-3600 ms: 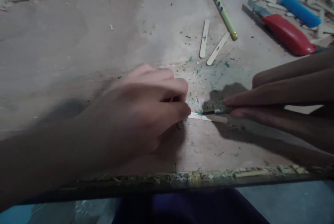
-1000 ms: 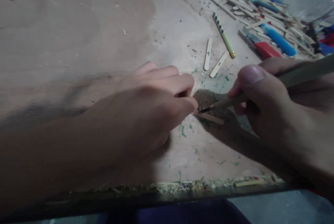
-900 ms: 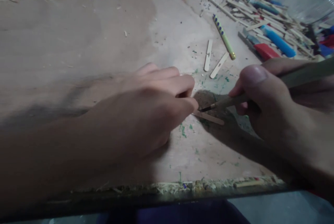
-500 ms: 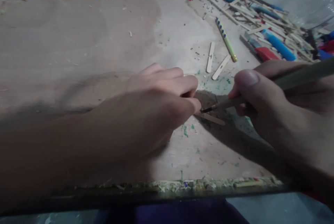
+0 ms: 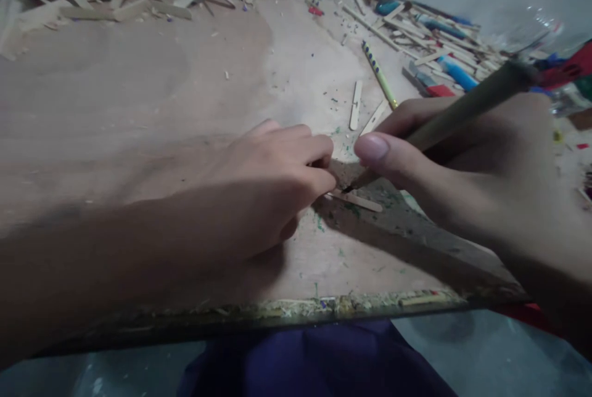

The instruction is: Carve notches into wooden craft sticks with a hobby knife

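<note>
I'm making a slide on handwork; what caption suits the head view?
Left hand steadying a small wooden stick, right hand holding a slim tool with its dark tip at the stick.

Hands now closer together than before

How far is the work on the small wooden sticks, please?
Two marked sticks lying aside look done. A third stick is in work: the left hand pins it and the right hand holds a tool at it. This one seems left to finish; beyond it, I cannot tell.
</note>
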The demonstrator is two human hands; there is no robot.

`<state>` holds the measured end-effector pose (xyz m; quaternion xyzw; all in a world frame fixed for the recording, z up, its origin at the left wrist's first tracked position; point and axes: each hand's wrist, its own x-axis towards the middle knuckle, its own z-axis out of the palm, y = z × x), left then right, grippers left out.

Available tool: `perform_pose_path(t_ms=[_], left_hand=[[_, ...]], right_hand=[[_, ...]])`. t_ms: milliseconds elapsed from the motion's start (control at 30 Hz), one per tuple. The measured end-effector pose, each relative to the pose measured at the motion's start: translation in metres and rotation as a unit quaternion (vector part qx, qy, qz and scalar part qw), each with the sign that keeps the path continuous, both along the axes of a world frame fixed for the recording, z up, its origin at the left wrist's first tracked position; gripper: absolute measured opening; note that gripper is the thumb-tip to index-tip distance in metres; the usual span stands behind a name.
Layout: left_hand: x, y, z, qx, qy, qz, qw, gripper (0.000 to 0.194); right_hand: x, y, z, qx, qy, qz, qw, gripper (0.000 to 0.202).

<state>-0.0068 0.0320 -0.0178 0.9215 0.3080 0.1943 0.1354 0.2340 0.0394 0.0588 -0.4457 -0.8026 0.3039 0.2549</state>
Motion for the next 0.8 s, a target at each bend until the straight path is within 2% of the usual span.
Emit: perform_pose_path(t_ms=[100,167,300,433,533,700,800], left_hand=[[0.004,0.003,-0.004,0.048,-0.007,-0.008,0.999,0.031],[0.006,0.005,-0.004,0.05,0.011,-0.001,0.999,0.037],[0.006,0.01,0.002,0.043,0.041,-0.027,0.998,0.031],[0.005,0.012,0.007,0.042,0.057,-0.034,0.997,0.027],[0.006,0.011,0.005,0.051,0.055,-0.026,0.997,0.029],[0.011,0.009,-0.003,0.063,0.052,-0.004,0.997,0.025],[0.014,0.009,-0.005,0.066,0.051,0.004,0.996,0.024]], right_hand=[[-0.001,0.006,0.003,0.009,0.003,0.028,1.0,0.053],[0.001,0.009,0.004,0.02,-0.006,0.044,0.999,0.057],[0.005,0.012,0.005,0.019,-0.005,0.058,0.998,0.053],[0.006,0.011,0.009,0.05,0.006,0.022,0.999,0.051],[0.008,0.012,0.01,0.058,0.0,0.016,0.998,0.051],[0.015,0.013,0.007,0.062,-0.007,0.049,0.997,0.044],[0.014,0.007,0.009,0.066,-0.03,0.033,0.997,0.046]])
